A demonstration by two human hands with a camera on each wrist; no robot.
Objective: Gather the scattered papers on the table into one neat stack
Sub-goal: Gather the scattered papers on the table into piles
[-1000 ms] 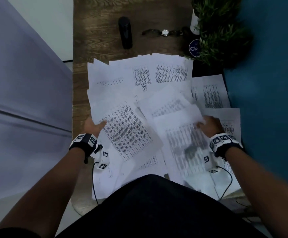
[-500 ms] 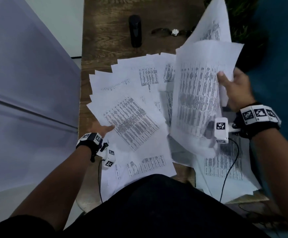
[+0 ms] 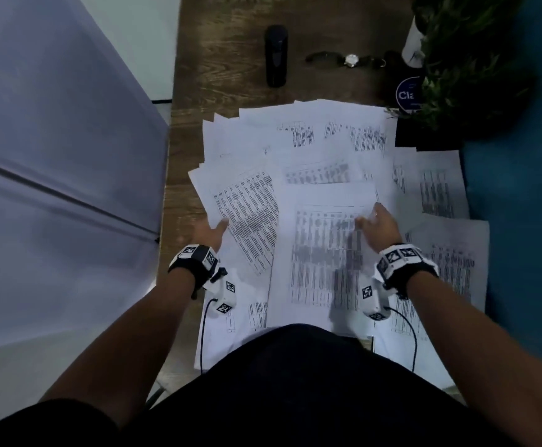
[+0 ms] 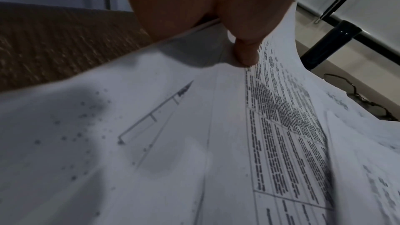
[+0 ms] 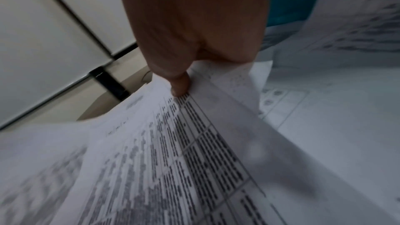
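Near the table's front edge: right hand [image 3: 377,229], thumb [image 5: 179,85] pinching a printed sheet [image 3: 324,253]; left hand [image 3: 210,235] pinching another sheet [image 3: 247,217] at the left edge. Papers [image 3: 311,140] fan outward, overlapping, toward the far right corner. Light, floppy, slippery stock; likely best squared by its edges.
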